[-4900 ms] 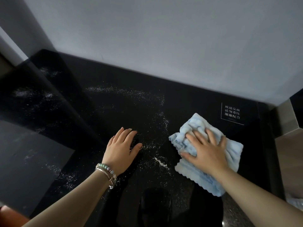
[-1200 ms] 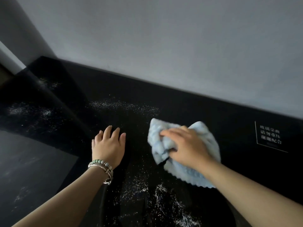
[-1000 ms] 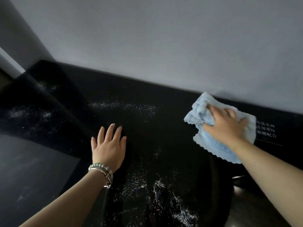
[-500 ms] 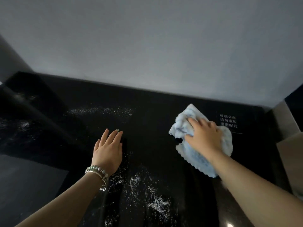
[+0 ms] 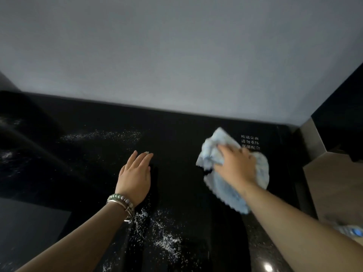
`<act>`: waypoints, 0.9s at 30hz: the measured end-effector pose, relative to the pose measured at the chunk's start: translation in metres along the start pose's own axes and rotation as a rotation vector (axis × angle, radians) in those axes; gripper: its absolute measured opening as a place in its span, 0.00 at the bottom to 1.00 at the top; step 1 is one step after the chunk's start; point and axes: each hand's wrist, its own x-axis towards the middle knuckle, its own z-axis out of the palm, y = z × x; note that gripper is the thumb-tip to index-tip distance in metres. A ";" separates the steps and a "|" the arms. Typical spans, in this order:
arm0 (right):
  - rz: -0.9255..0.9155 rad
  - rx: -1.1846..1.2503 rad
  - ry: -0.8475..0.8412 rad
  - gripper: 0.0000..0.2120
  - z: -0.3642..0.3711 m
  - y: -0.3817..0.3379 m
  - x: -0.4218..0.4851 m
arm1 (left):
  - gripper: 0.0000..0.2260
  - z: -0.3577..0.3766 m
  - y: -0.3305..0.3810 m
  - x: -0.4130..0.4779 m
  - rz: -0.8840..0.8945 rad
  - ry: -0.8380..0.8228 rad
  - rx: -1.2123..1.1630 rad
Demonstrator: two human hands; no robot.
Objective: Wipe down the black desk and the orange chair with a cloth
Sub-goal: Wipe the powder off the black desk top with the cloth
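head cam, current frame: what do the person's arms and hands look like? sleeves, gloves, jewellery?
Both forearms are bare: no sleeves in view, no gloves. The left hand has stacked bracelets at the wrist: a string of green and grey beads plus a thin silvery band. The right hand shows no ring, watch or bracelet.
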 end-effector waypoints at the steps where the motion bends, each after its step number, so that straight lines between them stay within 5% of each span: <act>1: 0.003 -0.034 -0.031 0.19 0.008 -0.004 -0.008 | 0.20 0.001 0.003 0.001 -0.002 0.002 -0.005; 9: -0.561 0.368 -0.168 0.21 0.019 -0.078 -0.067 | 0.21 -0.002 -0.002 0.003 -0.075 0.018 0.025; 12: -0.273 0.279 0.071 0.23 0.010 -0.060 -0.032 | 0.20 -0.011 -0.017 -0.004 -0.113 0.038 0.063; 14: -0.044 0.112 0.011 0.24 0.007 -0.049 -0.012 | 0.20 -0.018 -0.030 -0.008 -0.129 0.027 0.077; 16: -0.034 0.018 -0.047 0.22 0.017 -0.058 -0.014 | 0.20 -0.022 -0.043 -0.010 -0.148 0.015 0.080; 22: -0.679 0.176 -0.059 0.24 0.025 -0.112 -0.062 | 0.21 -0.030 -0.077 -0.004 -0.143 -0.029 0.088; 27: 0.001 0.140 0.024 0.26 0.011 -0.115 0.017 | 0.21 -0.049 -0.116 0.008 -0.129 -0.057 0.076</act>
